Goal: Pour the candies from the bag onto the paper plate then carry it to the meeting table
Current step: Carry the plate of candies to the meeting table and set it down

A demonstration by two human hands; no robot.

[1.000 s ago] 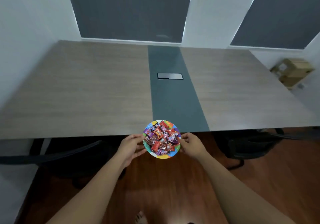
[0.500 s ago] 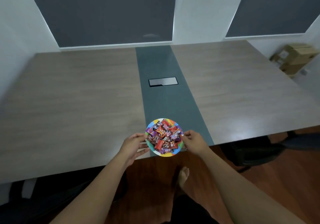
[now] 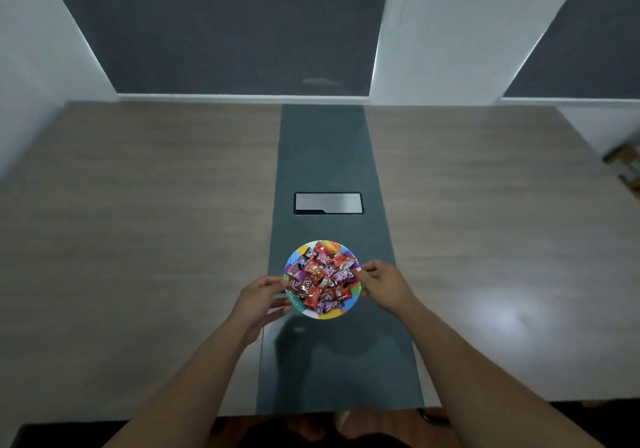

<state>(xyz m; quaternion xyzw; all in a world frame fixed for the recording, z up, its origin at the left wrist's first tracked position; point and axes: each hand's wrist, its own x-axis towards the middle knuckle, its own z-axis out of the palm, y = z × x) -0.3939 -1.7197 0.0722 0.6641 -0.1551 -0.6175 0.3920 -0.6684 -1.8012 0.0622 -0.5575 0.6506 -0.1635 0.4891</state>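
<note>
Plate of candies held over the table's dark strip, about to be set down

The room shows pale walls and dark panels behind the table (image 3: 138, 239), a broad wood-grain top with a dark strip (image 3: 329, 156) down its middle and a silver hatch (image 3: 328, 202) set in that strip. The plate (image 3: 325, 313), round with no long axis, sits on the near side of the hatch, over the strip; a shadow lies on the strip nearer the person, so I judge it is above the surface, not resting on it. The candies (image 3: 320, 281) are heaped on it. The left hand (image 3: 261, 297) pinches the plate's left rim and the right hand (image 3: 384, 284) its right rim, equally close, so the coming move is straight down
</note>
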